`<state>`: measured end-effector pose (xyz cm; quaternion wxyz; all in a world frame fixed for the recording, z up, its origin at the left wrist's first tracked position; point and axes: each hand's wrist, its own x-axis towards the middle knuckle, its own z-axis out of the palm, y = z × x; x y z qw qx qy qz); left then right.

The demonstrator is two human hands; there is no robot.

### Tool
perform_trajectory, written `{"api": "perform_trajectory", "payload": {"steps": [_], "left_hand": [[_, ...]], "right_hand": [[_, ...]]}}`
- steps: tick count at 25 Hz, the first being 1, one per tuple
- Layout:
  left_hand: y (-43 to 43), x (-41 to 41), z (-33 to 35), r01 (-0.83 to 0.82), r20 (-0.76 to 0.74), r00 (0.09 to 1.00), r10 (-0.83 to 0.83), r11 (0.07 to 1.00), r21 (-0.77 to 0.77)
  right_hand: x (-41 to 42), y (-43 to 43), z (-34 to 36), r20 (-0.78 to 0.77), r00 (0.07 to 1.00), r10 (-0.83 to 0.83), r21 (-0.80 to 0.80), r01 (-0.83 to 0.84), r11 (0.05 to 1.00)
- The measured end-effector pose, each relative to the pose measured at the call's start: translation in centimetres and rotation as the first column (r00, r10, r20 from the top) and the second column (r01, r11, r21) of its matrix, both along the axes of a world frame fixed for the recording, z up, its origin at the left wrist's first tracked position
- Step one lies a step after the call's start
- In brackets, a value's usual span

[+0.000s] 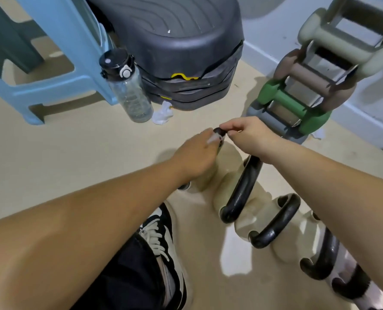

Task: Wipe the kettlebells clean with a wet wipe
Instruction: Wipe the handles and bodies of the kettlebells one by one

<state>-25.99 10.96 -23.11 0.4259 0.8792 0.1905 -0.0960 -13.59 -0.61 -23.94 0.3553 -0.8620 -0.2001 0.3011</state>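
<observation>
Several beige kettlebells with black handles stand in a row on the floor, running from the centre to the lower right. My left hand (199, 153) grips the black handle (218, 131) of the farthest kettlebell (208, 175), with a white wet wipe (213, 139) pressed between its fingers and the handle. My right hand (248, 135) pinches the same handle top with fingertips. The second kettlebell's handle (239, 193) arches just below my right wrist. A third handle (275, 222) and more follow to the lower right.
A crumpled white wipe (162, 114) lies by a clear water bottle (127, 88). A blue plastic stool (51, 63) and stacked black step platforms (181, 52) stand behind. A dumbbell rack (309, 86) leans on the right wall. My shoe (163, 242) is below.
</observation>
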Motion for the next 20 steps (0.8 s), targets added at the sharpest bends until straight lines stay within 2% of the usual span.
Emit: {"api": "perform_trajectory", "payload": {"steps": [1, 3, 4, 6, 7, 9, 12, 14, 17, 20], "left_hand": [[-0.3, -1.0, -0.2, 0.043, -0.007, 0.999, -0.043, 0.999, -0.005], [-0.7, -3.2, -0.9, 0.136, -0.018, 0.991, -0.135, 0.986, 0.093], [-0.8, -4.2, -1.6, 0.112, 0.012, 0.993, -0.114, 0.988, 0.109], [-1.4, -5.0, -1.9, -0.124, 0.116, 0.986, 0.122, 0.992, 0.013], [-1.5, -4.7, -2.2, -0.256, 0.172, 0.951, 0.256, 0.966, -0.019], [-1.3, -3.5, -2.6, -0.313, 0.159, 0.941, 0.298, 0.947, 0.076], [-1.1, -2.0, -3.3, -0.143, -0.103, 0.979, 0.178, 0.949, 0.281], [-1.3, -0.9, -3.3, -0.055, -0.174, 0.975, 0.138, 0.910, 0.412], [-0.9, 3.5, -2.7, 0.109, -0.239, 0.971, -0.009, 0.907, 0.406], [-0.8, 7.3, -1.6, 0.156, -0.321, 0.947, -0.033, 0.918, 0.365]], "right_hand": [[0.1, 0.0, 0.0, -0.019, 1.000, 0.021, -0.008, -0.021, 1.000], [0.0, -0.2, 0.1, -0.028, 0.999, 0.045, -0.039, -0.047, 0.998], [-0.2, -0.3, 0.1, -0.030, 0.999, 0.041, -0.046, -0.043, 0.998], [-0.4, -0.6, -0.2, -0.036, 0.999, 0.027, -0.033, -0.028, 0.999], [-0.5, -0.7, -0.2, -0.039, 0.999, 0.027, -0.031, -0.028, 0.999], [-0.5, -0.6, -0.1, -0.028, 0.999, 0.047, -0.043, -0.048, 0.998], [-0.1, -0.6, 0.1, -0.024, 0.995, 0.101, -0.087, -0.103, 0.991], [0.2, -0.6, 0.0, -0.051, 0.995, 0.088, -0.061, -0.091, 0.994], [0.5, 0.3, 0.6, -0.157, 0.988, 0.003, 0.003, -0.002, 1.000], [0.7, 0.8, 0.9, -0.193, 0.981, 0.001, -0.083, -0.017, 0.996]]}}
